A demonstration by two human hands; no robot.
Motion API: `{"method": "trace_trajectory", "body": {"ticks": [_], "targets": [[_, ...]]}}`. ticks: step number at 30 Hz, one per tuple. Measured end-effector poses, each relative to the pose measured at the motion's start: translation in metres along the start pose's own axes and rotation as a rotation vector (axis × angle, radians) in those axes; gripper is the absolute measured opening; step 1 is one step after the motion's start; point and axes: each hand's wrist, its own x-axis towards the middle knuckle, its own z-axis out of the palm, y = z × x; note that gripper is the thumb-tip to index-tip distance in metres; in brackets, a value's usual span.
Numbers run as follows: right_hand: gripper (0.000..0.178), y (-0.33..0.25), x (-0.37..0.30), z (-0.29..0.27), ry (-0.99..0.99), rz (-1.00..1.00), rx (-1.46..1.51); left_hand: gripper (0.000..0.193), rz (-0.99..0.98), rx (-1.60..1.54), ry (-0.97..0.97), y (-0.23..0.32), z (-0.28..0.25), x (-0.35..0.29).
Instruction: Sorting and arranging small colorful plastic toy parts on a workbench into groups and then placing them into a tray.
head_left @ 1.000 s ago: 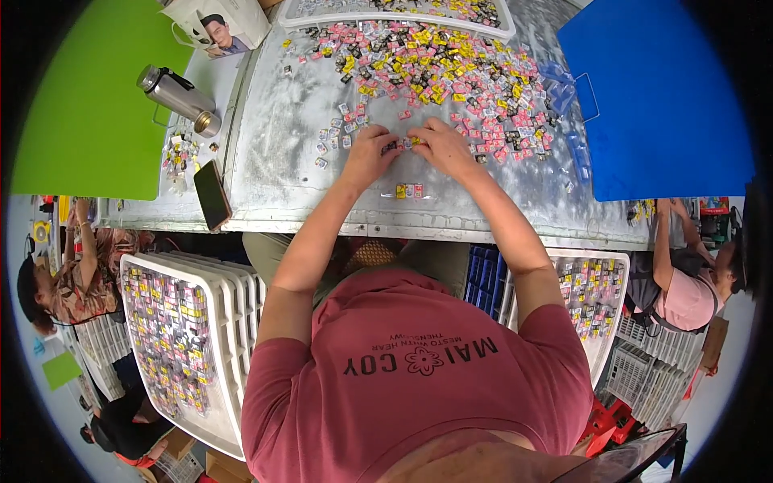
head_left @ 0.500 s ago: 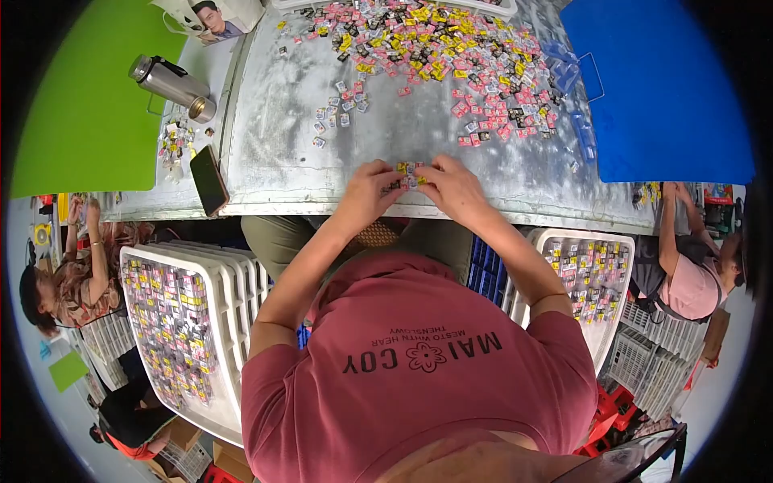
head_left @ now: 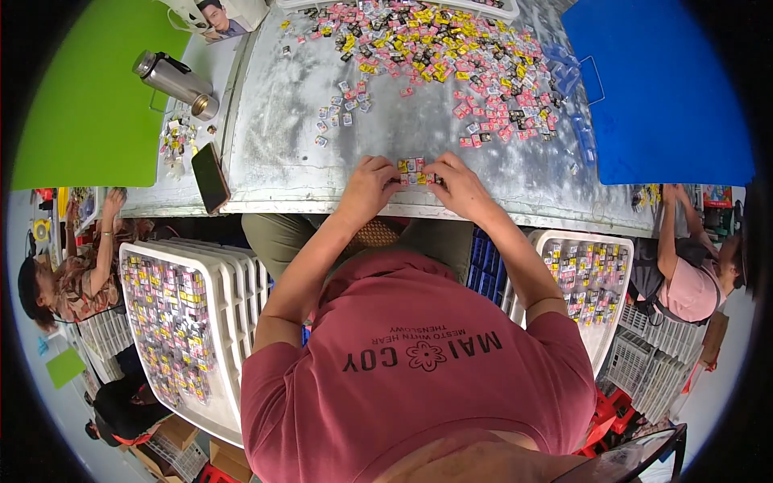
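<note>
Close to the table's front edge lies a tight little block of small box-like pieces [head_left: 412, 166] in yellow, pink, white and black. My left hand [head_left: 371, 189] presses its curled fingers against the block's left end. At the right end, my right hand [head_left: 460, 190] grips with bent fingers. The fingertips hide both ends of the block; its middle shows between them. Beyond my hands, a few loose white-and-blue pieces [head_left: 334, 113] lie to the left, and a large heap of mixed small pieces [head_left: 451, 48] spreads across the far part of the metal table [head_left: 274, 105].
A phone [head_left: 211, 179], a steel flask [head_left: 173, 84] and a small pile [head_left: 175, 143] sit at left. Green [head_left: 88, 88] and blue boards [head_left: 672, 97] flank the table. Stacked white trays filled with pieces [head_left: 208, 322] [head_left: 624, 282] stand beside me. Other people work on both sides.
My hands have drawn slightly apart, and more of the block shows between them. The person at the left has shifted their arms.
</note>
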Motion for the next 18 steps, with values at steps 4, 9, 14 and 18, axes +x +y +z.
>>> {"method": "trace_trajectory", "body": {"ticks": [4, 9, 14, 18], "targets": [[0.029, 0.004, 0.008, -0.008, -0.025, 0.013, 0.073, 0.019, -0.017, -0.013, 0.003, -0.002, 0.002, -0.001], [0.020, 0.008, 0.008, -0.008, -0.064, 0.093, 0.146, 0.026, 0.073, 0.039, 0.038, -0.004, 0.009, -0.014], [0.015, 0.019, -0.004, 0.000, 0.133, -0.130, 0.082, 0.049, 0.180, 0.195, 0.002, 0.009, 0.012, -0.032], [0.014, 0.024, -0.012, 0.003, 0.188, -0.249, -0.060, 0.051, 0.198, 0.238, 0.018, 0.008, 0.018, -0.037]]}}
